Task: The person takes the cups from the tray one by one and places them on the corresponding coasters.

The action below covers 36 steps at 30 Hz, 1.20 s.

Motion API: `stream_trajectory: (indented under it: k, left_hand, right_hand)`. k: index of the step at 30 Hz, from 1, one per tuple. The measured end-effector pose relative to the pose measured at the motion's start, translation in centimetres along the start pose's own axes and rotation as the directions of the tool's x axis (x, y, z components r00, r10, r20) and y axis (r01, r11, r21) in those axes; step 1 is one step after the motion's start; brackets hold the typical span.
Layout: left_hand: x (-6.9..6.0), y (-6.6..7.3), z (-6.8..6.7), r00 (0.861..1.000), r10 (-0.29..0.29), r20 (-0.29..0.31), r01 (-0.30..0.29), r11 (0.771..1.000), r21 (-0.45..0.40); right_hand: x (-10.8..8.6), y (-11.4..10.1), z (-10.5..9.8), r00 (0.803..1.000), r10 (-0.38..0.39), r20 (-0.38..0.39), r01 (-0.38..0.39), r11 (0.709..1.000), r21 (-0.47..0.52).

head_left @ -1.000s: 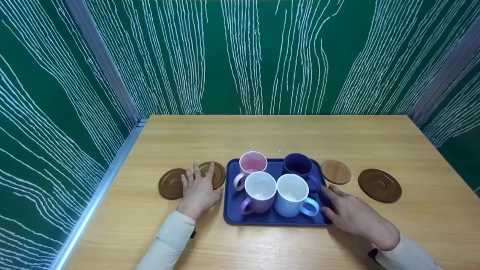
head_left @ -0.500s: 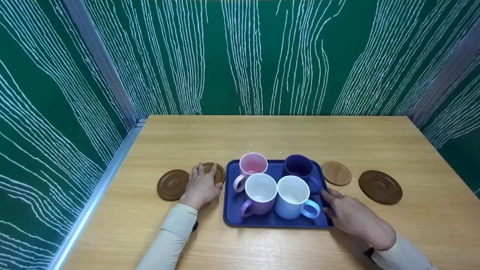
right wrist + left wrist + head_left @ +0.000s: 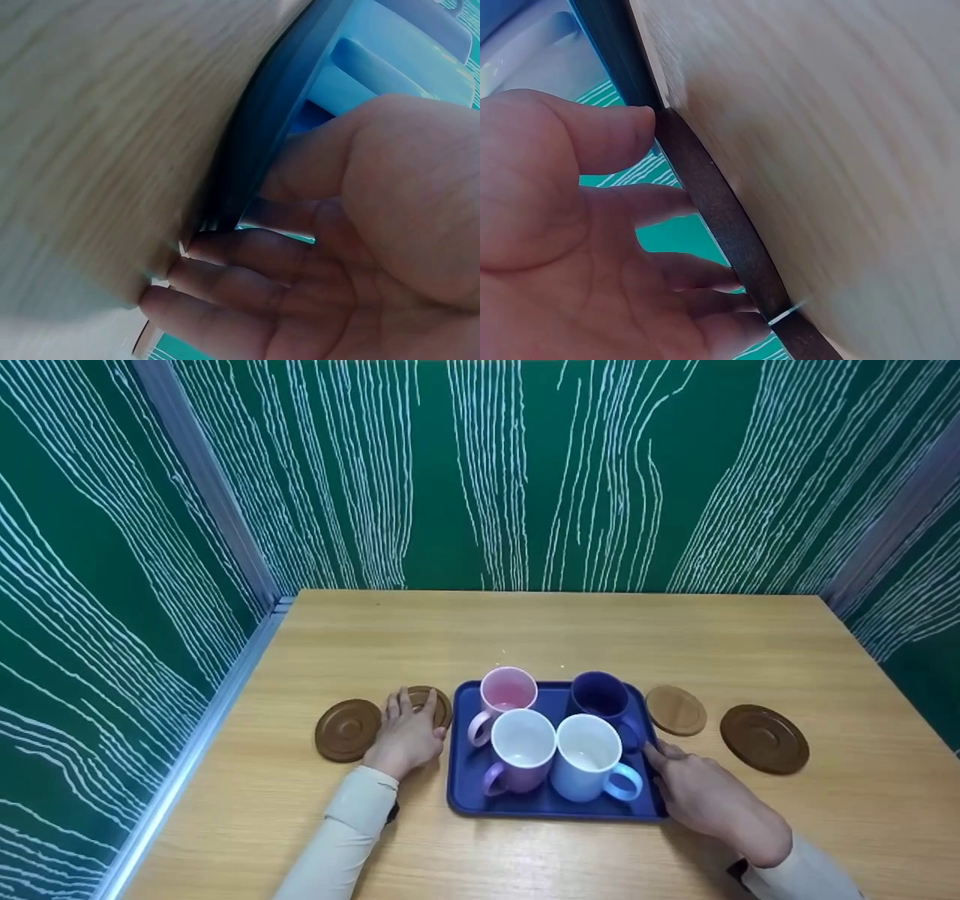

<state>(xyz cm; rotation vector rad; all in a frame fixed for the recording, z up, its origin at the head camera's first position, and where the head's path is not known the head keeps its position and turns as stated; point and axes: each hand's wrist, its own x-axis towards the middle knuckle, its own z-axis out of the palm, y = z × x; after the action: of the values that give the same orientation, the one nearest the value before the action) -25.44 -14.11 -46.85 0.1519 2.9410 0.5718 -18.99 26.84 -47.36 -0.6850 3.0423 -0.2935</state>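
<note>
In the head view my left hand [image 3: 406, 741] lies over the right one of two brown coasters [image 3: 442, 712] on the left. In the left wrist view its thumb tip touches that coaster's rim [image 3: 720, 217] and the other fingers reach across its top. My right hand [image 3: 712, 799] touches the right edge of a blue tray [image 3: 555, 811]. Below that edge, several fingertips meet the table in the right wrist view. On the tray stand a pink mug [image 3: 496, 697], a purple mug [image 3: 525, 772], a light blue mug [image 3: 581, 776] and a dark blue mug [image 3: 592, 709].
Another brown coaster [image 3: 347, 730] lies at far left. Right of the tray are a light wooden coaster [image 3: 676, 710] and a dark brown coaster [image 3: 765, 739]. A green wall [image 3: 442, 510] with white lines rises behind the wooden table [image 3: 525, 619].
My left hand has shifted right, off the far-left coaster, and its fingers have drawn closer together. My right thumb has drawn in from over the tray. The mugs have not visibly moved.
</note>
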Motion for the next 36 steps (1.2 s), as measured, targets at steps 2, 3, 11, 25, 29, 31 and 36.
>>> stream_trajectory:
  k: [2,3,11,25,29,31,36]
  left_hand:
    - [0.0,0.1,0.0,1.000,0.001,0.001,-0.001,1.000,0.003]
    - [0.0,0.1,-0.1,1.000,0.001,0.001,-0.001,1.000,0.004]
    - [0.3,0.3,-0.4,1.000,-0.004,0.009,0.003,1.000,0.017]
    - [1.9,0.4,-0.9,0.997,-0.059,0.055,0.058,0.998,0.022]
    - [2.6,0.6,-1.0,0.995,-0.082,0.059,0.081,0.997,0.019]
    - [2.9,0.6,-1.0,0.993,-0.095,0.064,0.094,0.995,0.019]
    - [4.1,0.1,-0.6,0.992,-0.109,0.067,0.108,0.994,0.008]
  right_hand:
    - [-0.1,0.0,0.1,1.000,0.004,-0.002,-0.004,1.000,0.002]
    - [-0.1,0.0,0.1,1.000,0.002,-0.005,-0.002,1.000,0.002]
    - [-0.1,0.1,0.2,1.000,-0.003,-0.029,0.003,1.000,-0.009]
    - [-0.2,0.1,0.3,0.998,-0.022,-0.057,0.022,1.000,-0.009]
    - [-0.1,0.1,0.4,0.998,-0.019,-0.059,0.018,1.000,-0.016]
    - [-0.1,0.1,0.4,0.998,-0.017,-0.056,0.016,1.000,-0.017]
    - [-0.2,0.0,0.4,0.998,-0.014,-0.063,0.013,1.000,-0.015]
